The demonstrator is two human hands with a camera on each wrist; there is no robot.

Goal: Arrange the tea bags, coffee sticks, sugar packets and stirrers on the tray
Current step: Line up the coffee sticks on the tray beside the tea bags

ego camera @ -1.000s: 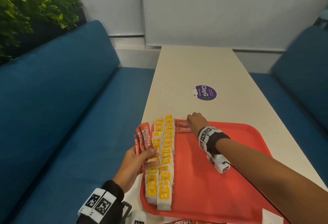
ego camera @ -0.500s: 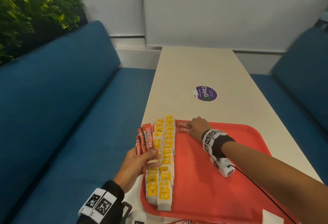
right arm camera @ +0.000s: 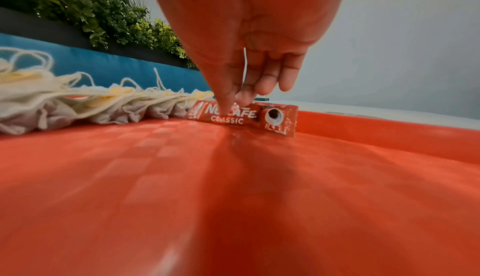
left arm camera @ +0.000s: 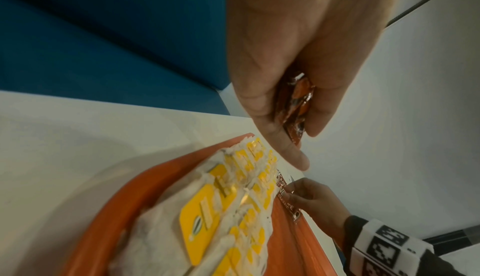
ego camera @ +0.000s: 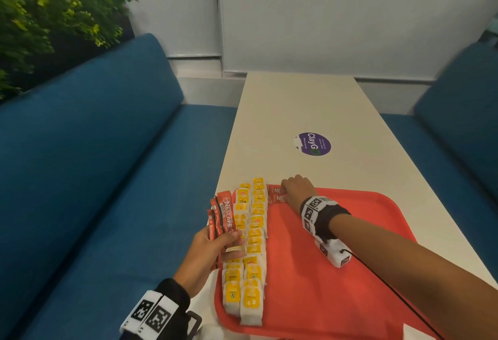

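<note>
The long white table carries a flat red plastic tray, and most of the tray floor is bare. Along its left side two neat rows of white paper tea bags with yellow tags lie overlapping from the near edge to the far edge, so I judge this part done. At the far rim, just beside the end of the tea rows, two red Nescafé coffee sticks lie crosswise, one before the other; the coffee row is only beginning. No sugar packets or stirrers are clearly visible, so I think much work is left. The left hand hovers at the left edge of the tray and grasps a fan of several more red coffee sticks, thumb on one side and fingers curled behind. The right hand is low over the far corner, with fingers bent downward and fingertips pressing on the nearer laid stick, which lies flat on the tray.
</note>
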